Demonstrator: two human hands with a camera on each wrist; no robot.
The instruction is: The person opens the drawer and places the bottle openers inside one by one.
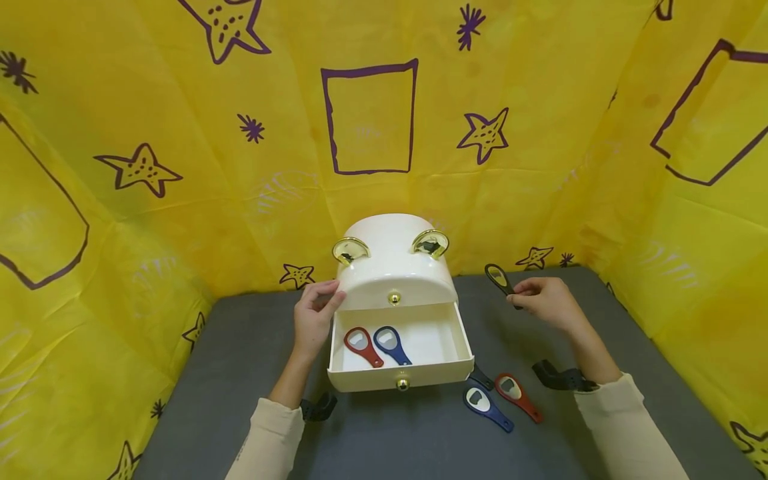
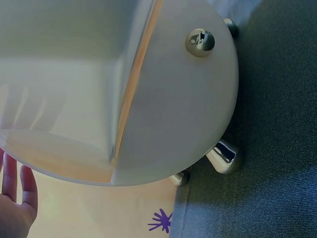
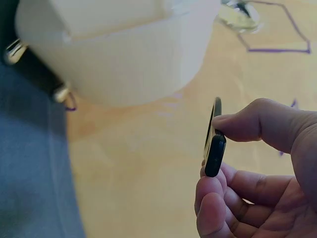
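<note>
My right hand [image 1: 549, 303] pinches a black bottle opener [image 1: 499, 277] between thumb and fingers, above the table right of a cream drawer box [image 1: 393, 273]. In the right wrist view, the bottle opener [image 3: 215, 153] appears edge-on. My left hand [image 1: 315, 317] rests against the box's left side; in the left wrist view, its fingers [image 2: 29, 187] are extended beside the box wall. The lower drawer [image 1: 401, 378] is pulled out. Inside it, a red bottle opener [image 1: 363, 347] and a blue bottle opener [image 1: 393, 345] lie side by side toward the left.
On the grey table [image 1: 240, 373], right of the drawer, lie another blue bottle opener [image 1: 489, 410], another red one [image 1: 519, 398] and a dark one [image 1: 481, 378] partly hidden by the drawer. Gold ears [image 1: 431, 244] stick out of the box. Yellow patterned cloth [image 1: 372, 133] stands behind it.
</note>
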